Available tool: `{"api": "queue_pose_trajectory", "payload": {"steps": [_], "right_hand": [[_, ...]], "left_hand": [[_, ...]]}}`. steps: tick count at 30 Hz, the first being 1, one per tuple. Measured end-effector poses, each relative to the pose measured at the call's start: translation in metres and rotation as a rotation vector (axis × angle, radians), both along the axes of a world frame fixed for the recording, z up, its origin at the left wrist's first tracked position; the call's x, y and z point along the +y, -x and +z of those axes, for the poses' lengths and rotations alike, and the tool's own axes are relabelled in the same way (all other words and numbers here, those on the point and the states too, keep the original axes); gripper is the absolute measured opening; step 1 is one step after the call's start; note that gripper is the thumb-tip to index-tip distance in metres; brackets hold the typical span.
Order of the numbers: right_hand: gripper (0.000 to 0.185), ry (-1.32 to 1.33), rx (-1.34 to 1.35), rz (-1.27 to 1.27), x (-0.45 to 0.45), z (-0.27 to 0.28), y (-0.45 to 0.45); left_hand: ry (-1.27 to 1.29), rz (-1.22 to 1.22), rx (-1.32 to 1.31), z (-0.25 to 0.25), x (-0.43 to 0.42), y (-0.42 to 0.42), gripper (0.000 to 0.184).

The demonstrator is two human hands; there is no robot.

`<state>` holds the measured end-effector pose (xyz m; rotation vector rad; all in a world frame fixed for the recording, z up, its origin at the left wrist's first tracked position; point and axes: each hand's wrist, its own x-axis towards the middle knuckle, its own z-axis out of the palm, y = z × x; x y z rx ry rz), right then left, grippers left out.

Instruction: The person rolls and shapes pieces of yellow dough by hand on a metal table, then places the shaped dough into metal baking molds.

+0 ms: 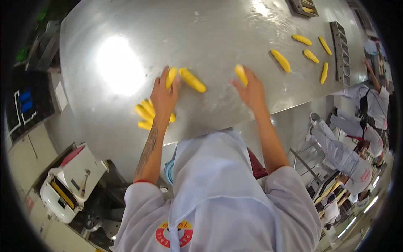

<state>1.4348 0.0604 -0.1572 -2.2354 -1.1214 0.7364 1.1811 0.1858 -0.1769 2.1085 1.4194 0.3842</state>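
Yellow pieces (pixel 280 61), partly grouped
A cluster (pixel 145 111) sits at the steel table (pixel 210 38)'s near left; mid-table, the left hand (pixel 164 95)'s fingers curl round one piece (pixel 171 78), the right hand (pixel 253 93)'s round another (pixel 241 74), a loose one (pixel 192 80) between; five lie ungrouped rightward, near a divided tray (pixel 338 53)

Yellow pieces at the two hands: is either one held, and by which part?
Left hand: one piece, apparently held by its sides between thumb and fingers. Right hand: another piece at the fingers; blurred, grip unclear.
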Motion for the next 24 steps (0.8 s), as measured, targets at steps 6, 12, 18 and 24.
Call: {"api": "queue_pose_trajectory", "payload": {"steps": [6, 12, 18, 24], "right_hand": [[0.05, -0.022, -0.548, 0.204, -0.037, -0.077, -0.017], [0.049, -0.1, -0.767, 0.045, 0.012, -0.103, -0.115], [0.056, 0.303, -0.418, 0.496, -0.064, -0.081, -0.005], [0.064, -0.124, -0.495, 0.177, -0.02, -0.07, -0.038]], "left_hand": [[-0.372, -0.483, 0.098, -0.07, -0.033, -0.15, 0.044], [-0.536, -0.405, 0.204, -0.079, 0.047, -0.242, 0.048], [-0.293, -0.818, 0.13, -0.048, -0.044, -0.155, 0.05], [-0.387, -0.709, 0.237, -0.056, 0.01, -0.174, 0.056]]}}
